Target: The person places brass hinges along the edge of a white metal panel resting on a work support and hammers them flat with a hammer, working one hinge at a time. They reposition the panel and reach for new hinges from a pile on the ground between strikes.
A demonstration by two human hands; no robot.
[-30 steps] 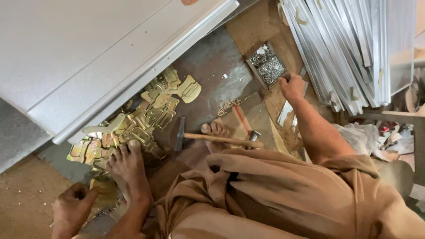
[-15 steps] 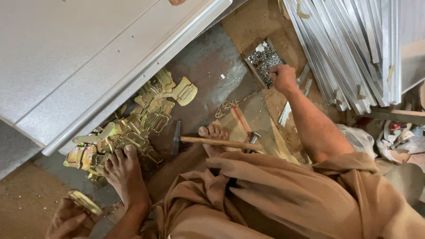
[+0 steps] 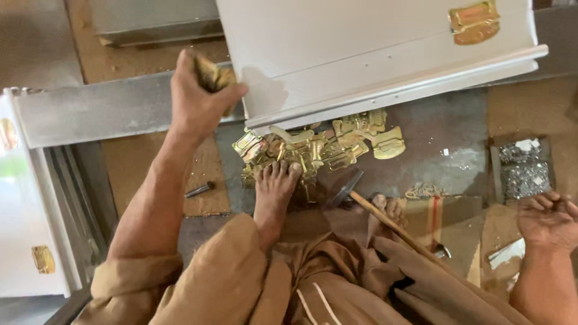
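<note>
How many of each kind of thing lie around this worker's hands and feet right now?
Wooden-handled hammer: 1
Tray of small silver nails: 1
Pile of gold-coloured metal latches: 1, pieces too many to count
Grey metal boxes with a gold latch fitted: 2
Small dark punch tool: 1
Gold latch in left hand: 1
Total: 7

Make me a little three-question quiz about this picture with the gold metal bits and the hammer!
1. True or false: the left hand holds a gold metal piece up against the white panel.
2. What lies between the person's two feet? A) a hammer B) a saw C) a paintbrush
3. Fill in: the pile of gold pieces lies on the floor just under the edge of the white ____.

Key
1. True.
2. A. Its head rests near the pile.
3. Panel. The right hand is far from it, near the tray of small silver bits.
</note>
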